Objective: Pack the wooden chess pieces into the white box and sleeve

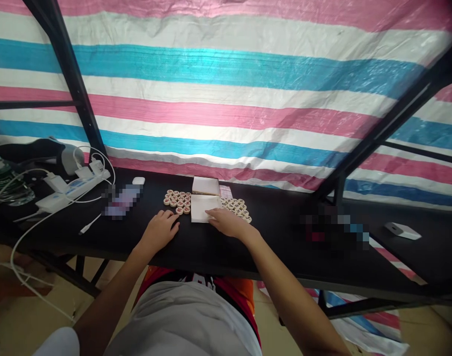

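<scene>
Head view, 1 black table (277, 247).

- Item 1: white folded sheet (200, 207), lying flat mid-table.
- Item 2: wooden discs in 2 groups, left cluster (177, 200) and right cluster (236, 206), flanking the sheet so each sits within reach of 1 hand.
- Right hand (228, 222): fingers together, flat on the sheet's near corner, apparently pinning it.
- Left hand (159, 228): fingers loosely curled, empty, resting on the table just below the left cluster.
- Small box (206, 185): behind the sheet.
- Power strip (72, 190): far left.
</scene>
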A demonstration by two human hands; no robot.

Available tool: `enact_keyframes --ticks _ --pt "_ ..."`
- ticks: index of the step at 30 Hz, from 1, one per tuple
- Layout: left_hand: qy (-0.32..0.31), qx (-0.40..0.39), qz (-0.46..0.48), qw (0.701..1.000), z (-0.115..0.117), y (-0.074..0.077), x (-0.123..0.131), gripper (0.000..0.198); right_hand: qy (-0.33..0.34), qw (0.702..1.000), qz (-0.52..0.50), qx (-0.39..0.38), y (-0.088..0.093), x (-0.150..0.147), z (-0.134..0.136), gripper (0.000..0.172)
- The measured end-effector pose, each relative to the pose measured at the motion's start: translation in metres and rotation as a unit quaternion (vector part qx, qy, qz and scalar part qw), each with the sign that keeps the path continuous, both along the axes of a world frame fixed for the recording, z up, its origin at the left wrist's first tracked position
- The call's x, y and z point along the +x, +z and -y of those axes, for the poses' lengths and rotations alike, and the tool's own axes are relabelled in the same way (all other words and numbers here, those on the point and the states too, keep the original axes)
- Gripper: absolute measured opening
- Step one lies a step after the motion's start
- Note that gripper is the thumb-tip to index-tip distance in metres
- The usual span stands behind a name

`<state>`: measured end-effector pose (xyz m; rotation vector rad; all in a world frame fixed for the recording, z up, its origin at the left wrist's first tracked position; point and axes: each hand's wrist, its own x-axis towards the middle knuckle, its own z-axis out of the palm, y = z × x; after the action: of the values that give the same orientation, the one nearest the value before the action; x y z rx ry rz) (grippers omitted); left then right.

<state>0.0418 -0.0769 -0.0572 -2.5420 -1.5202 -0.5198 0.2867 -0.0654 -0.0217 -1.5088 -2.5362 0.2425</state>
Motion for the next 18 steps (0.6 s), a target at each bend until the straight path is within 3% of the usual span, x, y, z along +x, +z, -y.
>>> enact_keyframes --ticks 11,14,18 --pt "-0.014 -0.005 0.021 1.000 -0.001 -0.001 -0.001 0.025 -0.015 0.999 -0.026 0.039 -0.005 0.001 -0.001 0.028" --pt "-0.034 -0.025 0.049 0.998 0.004 0.006 0.000 0.023 -0.033 0.995 -0.051 0.078 -0.001 -0.004 0.013 0.026" --pt "-0.119 -0.078 0.142 0.980 0.023 0.016 0.012 0.022 -0.034 0.979 -0.127 0.159 -0.005 -0.014 0.046 0.027"
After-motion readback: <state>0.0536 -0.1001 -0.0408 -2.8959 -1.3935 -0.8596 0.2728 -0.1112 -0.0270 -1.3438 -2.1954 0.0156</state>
